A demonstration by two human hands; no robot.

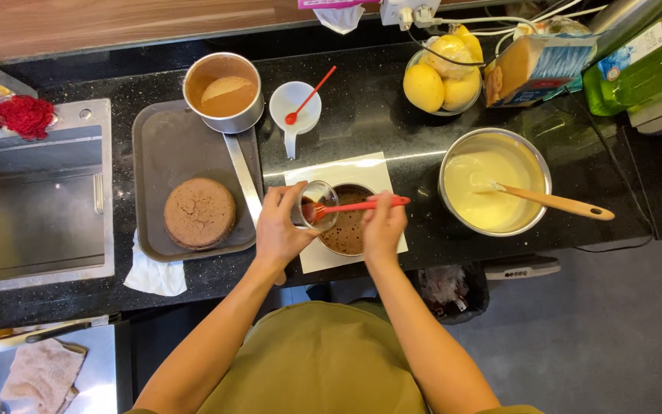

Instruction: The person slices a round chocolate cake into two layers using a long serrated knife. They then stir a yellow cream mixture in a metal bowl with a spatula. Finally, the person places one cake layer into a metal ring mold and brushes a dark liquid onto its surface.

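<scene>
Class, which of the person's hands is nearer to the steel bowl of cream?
Right. The right hand, holding the red spoon, lies just left of the bowl; the left hand is farther left, holding a cup.

A rectangular tan and blue carton [539,67] lies at the counter's back, beside a green plastic bottle with a blue-white label [628,52]. A pink label strip [327,3] sits at the top edge.

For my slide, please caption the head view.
Left hand holds a small cup; right hand dips a red spoon in.
</scene>
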